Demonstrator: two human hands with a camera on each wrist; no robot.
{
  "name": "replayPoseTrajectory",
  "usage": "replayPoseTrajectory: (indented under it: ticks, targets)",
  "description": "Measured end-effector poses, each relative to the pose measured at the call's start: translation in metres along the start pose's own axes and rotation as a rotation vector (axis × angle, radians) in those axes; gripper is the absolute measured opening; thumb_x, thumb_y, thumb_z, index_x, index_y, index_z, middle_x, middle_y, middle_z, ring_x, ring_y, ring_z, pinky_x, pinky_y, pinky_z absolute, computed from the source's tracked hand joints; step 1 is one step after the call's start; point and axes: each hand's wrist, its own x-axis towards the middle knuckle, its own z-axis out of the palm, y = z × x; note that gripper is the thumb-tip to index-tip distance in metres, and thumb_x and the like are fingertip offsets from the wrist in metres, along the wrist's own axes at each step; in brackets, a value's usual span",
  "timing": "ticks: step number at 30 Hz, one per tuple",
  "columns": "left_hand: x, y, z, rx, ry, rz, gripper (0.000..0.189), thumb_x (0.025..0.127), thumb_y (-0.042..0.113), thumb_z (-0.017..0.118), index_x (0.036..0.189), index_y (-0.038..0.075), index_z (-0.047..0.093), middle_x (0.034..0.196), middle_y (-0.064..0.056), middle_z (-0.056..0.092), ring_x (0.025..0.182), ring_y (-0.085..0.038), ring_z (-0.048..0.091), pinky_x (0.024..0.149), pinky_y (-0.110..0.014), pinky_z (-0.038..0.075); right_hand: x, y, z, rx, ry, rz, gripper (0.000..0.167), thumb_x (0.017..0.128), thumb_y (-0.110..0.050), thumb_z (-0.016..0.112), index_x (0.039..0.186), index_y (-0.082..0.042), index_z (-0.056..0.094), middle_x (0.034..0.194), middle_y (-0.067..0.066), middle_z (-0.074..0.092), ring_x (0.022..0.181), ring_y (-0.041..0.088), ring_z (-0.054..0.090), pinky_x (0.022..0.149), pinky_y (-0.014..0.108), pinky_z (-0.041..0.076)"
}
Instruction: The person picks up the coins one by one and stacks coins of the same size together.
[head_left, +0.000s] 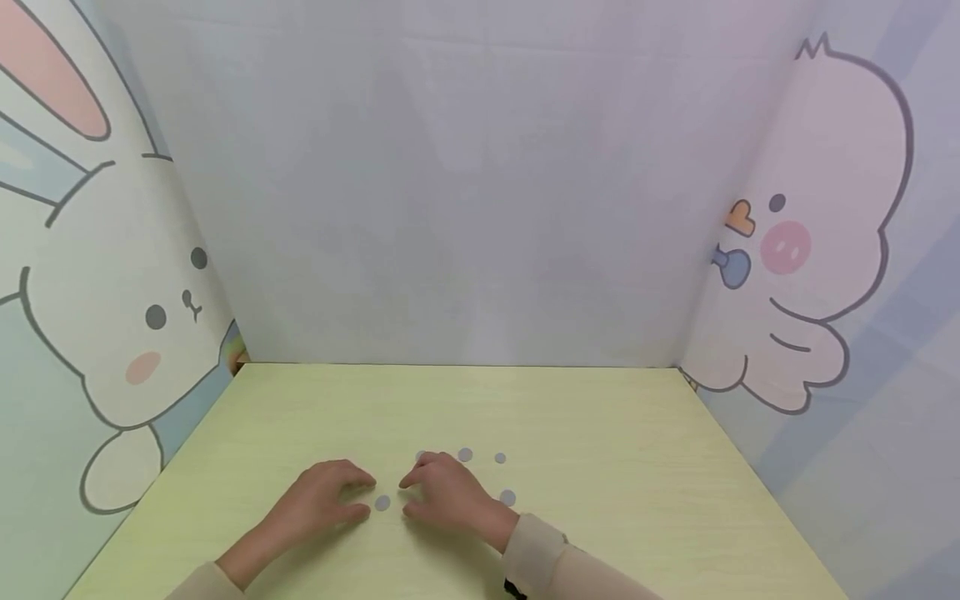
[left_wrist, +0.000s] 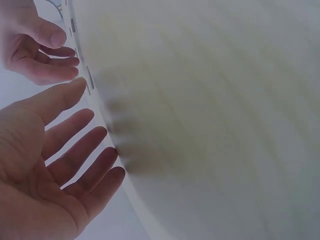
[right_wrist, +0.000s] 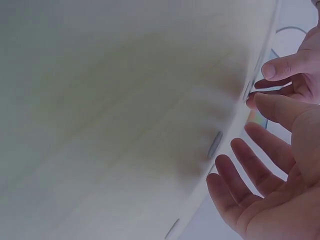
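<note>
Several flat grey discs, like coins, lie on the table. One disc [head_left: 382, 503] sits in the gap between the two hands, nearest the fingertips of my left hand [head_left: 318, 500]. My right hand [head_left: 448, 496] faces it from the other side, thumb and fingers parted and holding nothing. Part of another disc [head_left: 421, 456] peeks out behind the right hand's knuckles. A further disc [head_left: 507, 497] lies beside the right wrist. In the left wrist view the left hand [left_wrist: 65, 160] has its fingers loosely spread close to the tabletop, with nothing in it.
Beyond the right hand lie a larger disc [head_left: 466, 454] and a smaller one [head_left: 500, 458]. The pale yellow table [head_left: 600, 442] ends at a plain white curtain [head_left: 465, 208]. Cartoon-printed cloths, with a rabbit [head_left: 112, 317] and a duck [head_left: 832, 200], hang along both sides.
</note>
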Motion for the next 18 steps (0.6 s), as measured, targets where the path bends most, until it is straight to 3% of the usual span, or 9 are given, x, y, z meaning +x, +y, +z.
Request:
replayPoseTrajectory:
  ticks: [11,18]
  targets:
    - [0.004,0.002,0.008,0.034,0.018,0.009,0.024,0.081,0.025,0.092,0.102,0.022,0.081,0.099,0.017,0.073,0.099,-0.012,0.069,0.091,-0.043,0.056,0.007,-0.008,0.004,0.013,0.027,-0.012,0.022,0.082,-0.021,0.090,0.104,-0.019,0.086,0.091,-0.012,0.072,0.080,-0.001,0.051,0.073,0.014,0.042]
    - [0.004,0.005,0.010,0.035,0.035,-0.006,0.019,0.080,0.023,0.093,0.096,0.023,0.082,0.095,0.016,0.073,0.094,-0.011,0.069,0.087,-0.039,0.057,0.009,-0.014,0.004,-0.003,0.038,0.002,0.019,0.080,-0.019,0.089,0.099,-0.018,0.087,0.083,-0.012,0.068,0.075,0.000,0.047,0.071,0.015,0.038]
